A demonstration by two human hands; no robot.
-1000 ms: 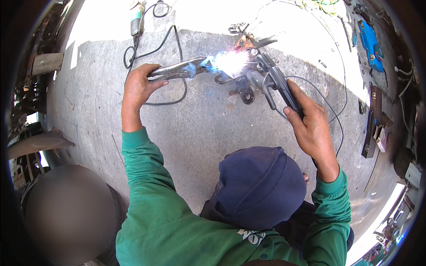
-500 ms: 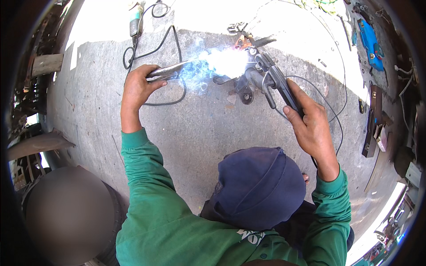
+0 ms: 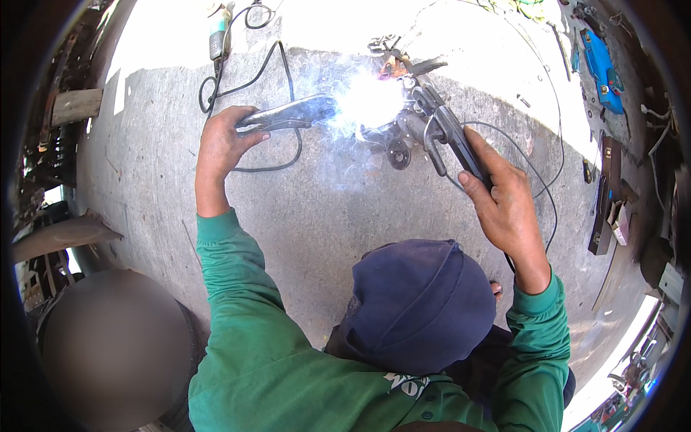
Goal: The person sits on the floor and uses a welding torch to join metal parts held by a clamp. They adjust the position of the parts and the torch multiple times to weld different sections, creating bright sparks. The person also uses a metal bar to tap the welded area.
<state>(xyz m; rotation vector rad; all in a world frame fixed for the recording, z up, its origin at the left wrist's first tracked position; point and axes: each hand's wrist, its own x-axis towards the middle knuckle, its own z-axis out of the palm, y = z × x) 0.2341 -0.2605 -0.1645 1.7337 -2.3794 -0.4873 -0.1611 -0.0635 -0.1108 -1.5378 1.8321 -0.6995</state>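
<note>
My left hand point(image 3: 224, 144) grips one end of a long grey metal part point(image 3: 291, 114), thumb below and fingers above. Its far end runs into a white welding glare point(image 3: 368, 101) with bluish smoke, which hides where the pieces meet. My right hand point(image 3: 504, 194) is closed around the black handle of an electrode holder point(image 3: 452, 129) with a side lever. The holder's front end reaches the right side of the glare. Just below the glare lies a dark metal piece with a round hole point(image 3: 398, 155). An orange-brown piece point(image 3: 392, 68) shows above it.
A teal and grey angle grinder point(image 3: 218, 32) lies on concrete at far left, its black cord point(image 3: 288, 72) looping nearby. A blue case point(image 3: 601, 72) and a long brown box point(image 3: 604, 194) sit right. Dark blue rounded cloth point(image 3: 425, 306) fills the lower middle.
The glare has altered shape and the smoke has drifted lower and thinned, showing more of the metal part's far end. Both hands keep almost the same place and hold.
</note>
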